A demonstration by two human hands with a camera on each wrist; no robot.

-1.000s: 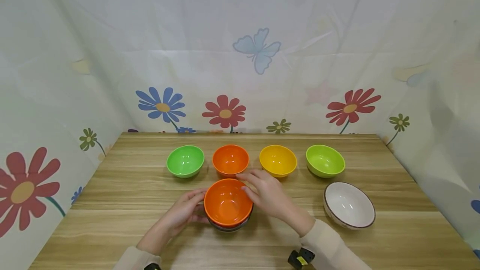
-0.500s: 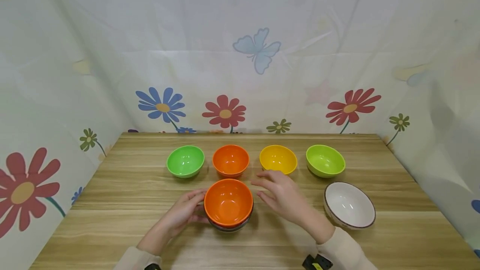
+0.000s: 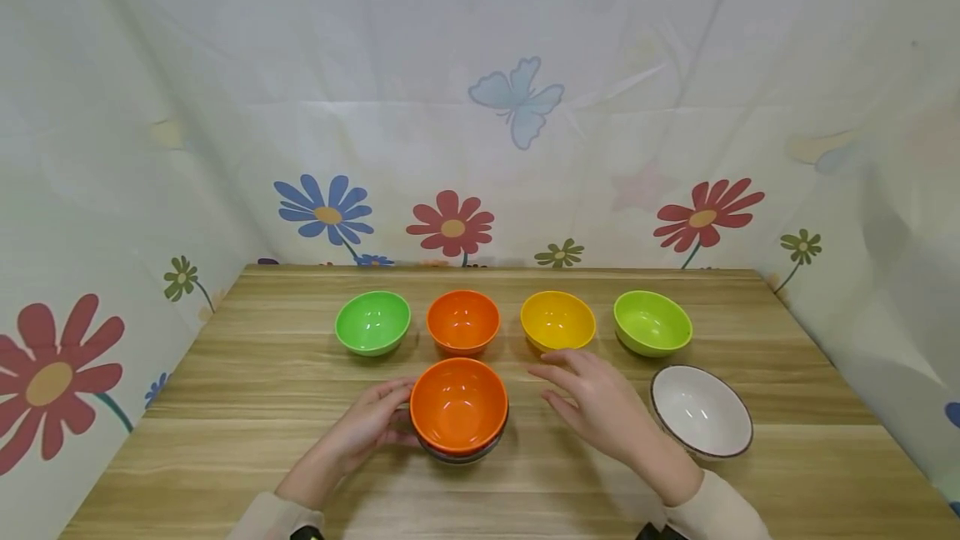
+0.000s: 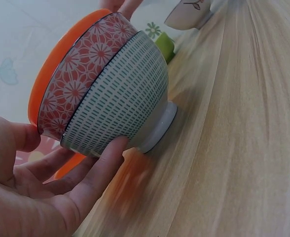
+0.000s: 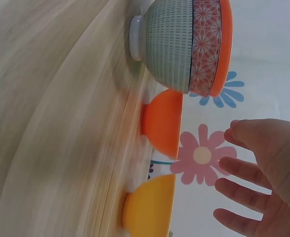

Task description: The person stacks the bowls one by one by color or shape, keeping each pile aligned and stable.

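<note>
A stack of nested bowls stands upright at the front middle of the table. On top is an orange bowl; under it sit a red flower-patterned bowl and a green-dashed bowl with a white foot. My left hand holds the stack's left side, its thumb near the upper rims and its fingers along the green-dashed wall. My right hand is apart from the stack, to its right, with fingers extended and nothing in them. In the right wrist view, the right fingers are spread in the air.
Along the back stand a green bowl, another orange bowl, a yellow bowl and a lime bowl. A white bowl with a dark rim sits at the right. A flower-printed cloth surrounds the wooden table.
My right hand has let go of the orange bowl's rim and moved away to the right. My left hand and the stack stay in place.
</note>
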